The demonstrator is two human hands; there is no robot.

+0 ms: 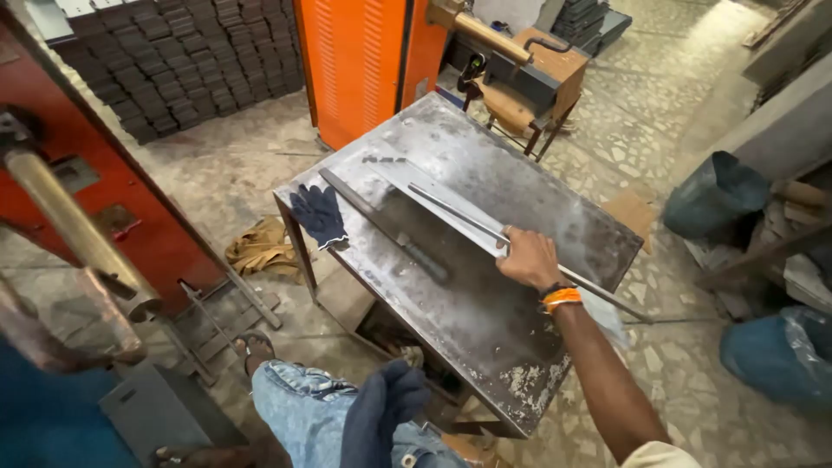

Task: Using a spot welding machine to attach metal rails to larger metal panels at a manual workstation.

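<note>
Right hand (527, 258), bare, centre-right of frame: fingers clenched on the near end of a flat metal strip (438, 201) lying on the steel worktable (485, 347); a thin rod (485, 227) lies along the strip. Left hand (381, 412), lower centre, in a dark glove, rests on the knee; finger state cannot be told. Spare glove (318, 215) hangs at the table's left edge

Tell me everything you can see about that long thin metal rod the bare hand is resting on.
The metal rod is slim, straight and grey, dull like bare steel. It lies slantwise on a flat pale metal strip atop the worn steel table, running from near the table's middle out past its right edge. The right hand, bare with an orange wristband, presses on it about midway; whether the fingers wrap it is unclear.
</note>
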